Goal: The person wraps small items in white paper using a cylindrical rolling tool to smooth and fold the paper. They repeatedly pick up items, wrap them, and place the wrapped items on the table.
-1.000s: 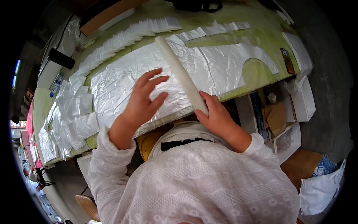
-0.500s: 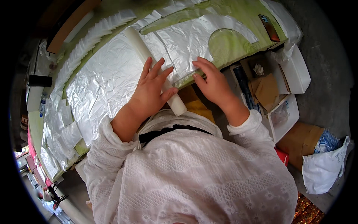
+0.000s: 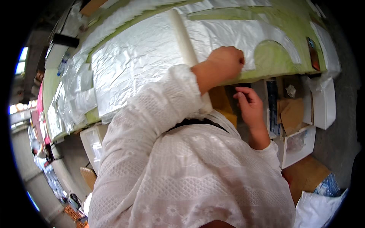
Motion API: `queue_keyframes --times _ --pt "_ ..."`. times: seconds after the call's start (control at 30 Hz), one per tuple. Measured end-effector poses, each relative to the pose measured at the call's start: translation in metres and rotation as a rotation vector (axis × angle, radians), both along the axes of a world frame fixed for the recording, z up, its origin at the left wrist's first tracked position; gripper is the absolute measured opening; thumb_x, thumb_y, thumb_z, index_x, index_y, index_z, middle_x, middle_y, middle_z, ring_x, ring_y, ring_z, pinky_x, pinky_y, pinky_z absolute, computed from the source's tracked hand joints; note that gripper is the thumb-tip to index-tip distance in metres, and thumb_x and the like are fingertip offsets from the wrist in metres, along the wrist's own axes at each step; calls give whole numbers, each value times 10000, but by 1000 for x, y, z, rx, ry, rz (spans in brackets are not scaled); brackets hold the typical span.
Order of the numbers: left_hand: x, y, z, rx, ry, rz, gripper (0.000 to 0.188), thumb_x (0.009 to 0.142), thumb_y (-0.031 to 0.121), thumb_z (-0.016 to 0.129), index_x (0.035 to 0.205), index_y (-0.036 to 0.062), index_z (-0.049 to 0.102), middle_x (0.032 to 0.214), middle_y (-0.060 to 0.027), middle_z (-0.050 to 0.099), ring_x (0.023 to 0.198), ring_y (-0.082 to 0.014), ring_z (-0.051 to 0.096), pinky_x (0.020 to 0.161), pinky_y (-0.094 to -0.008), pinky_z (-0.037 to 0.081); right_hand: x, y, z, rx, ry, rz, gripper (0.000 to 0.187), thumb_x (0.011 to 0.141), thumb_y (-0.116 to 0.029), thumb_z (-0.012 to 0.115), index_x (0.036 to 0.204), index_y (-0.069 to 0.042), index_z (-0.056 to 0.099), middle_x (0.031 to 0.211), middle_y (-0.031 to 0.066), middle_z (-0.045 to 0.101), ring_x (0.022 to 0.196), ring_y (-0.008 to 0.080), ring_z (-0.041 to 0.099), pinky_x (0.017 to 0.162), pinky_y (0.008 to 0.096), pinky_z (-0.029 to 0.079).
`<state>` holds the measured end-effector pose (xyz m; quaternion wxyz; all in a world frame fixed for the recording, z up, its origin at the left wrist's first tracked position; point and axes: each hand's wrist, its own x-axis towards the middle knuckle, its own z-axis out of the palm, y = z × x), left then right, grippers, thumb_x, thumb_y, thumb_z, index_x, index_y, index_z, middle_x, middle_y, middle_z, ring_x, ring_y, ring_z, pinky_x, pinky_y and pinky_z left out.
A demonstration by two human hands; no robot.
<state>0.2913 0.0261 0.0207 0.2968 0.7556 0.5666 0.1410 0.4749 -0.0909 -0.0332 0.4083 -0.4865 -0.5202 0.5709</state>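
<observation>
My left hand reaches rightward across a long pale tube, its forearm crossing over the tube. Its fingers are curled in above the near edge of the table; whatever they hold, if anything, is hidden. The tube lies from the far side of the table toward my waist, on top of shiny silvery plastic film spread over a green tabletop. My right hand hangs just beyond the table's near edge, fingers loosely bent and apart, with nothing visible in them.
Folded clear film pieces lie at the left. A phone rests near the right end. Under the table stand an open white box and brown cardboard. A white sack is at lower right.
My left hand has left the tube's top, swung right across it and curled its fingers. My right hand has come down off the table edge toward me. The whole view has shifted.
</observation>
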Motion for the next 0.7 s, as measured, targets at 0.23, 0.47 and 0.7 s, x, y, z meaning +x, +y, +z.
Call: queue_keyframes --times 0.23,0.47,0.7 --pt "-19 9 3 -245 -385 243 194 886 232 715 1014 87 726 880 8 688 782 -114 605 720 -279 503 5 13 15 185 -20 -80 163 1001 -43 639 1149 -2 694 990 53 722 879 88 663 775 233 520" --pt "-31 2 9 -401 -802 412 172 906 217 725 989 73 681 860 50 625 742 -62 525 662 -246 442 -1 68 42 769 -501 -156 246 877 -37 706 1123 -52 714 1049 85 718 912 253 642 820 349 527" --pt "-34 -5 19 -467 -841 406 273 932 251 733 1147 108 642 1006 31 627 896 -90 544 814 -237 450 -27 179 40 923 -1036 -274 592 821 -103 716 1397 -185 604 1375 55 607 1041 310 596 924 462 487"
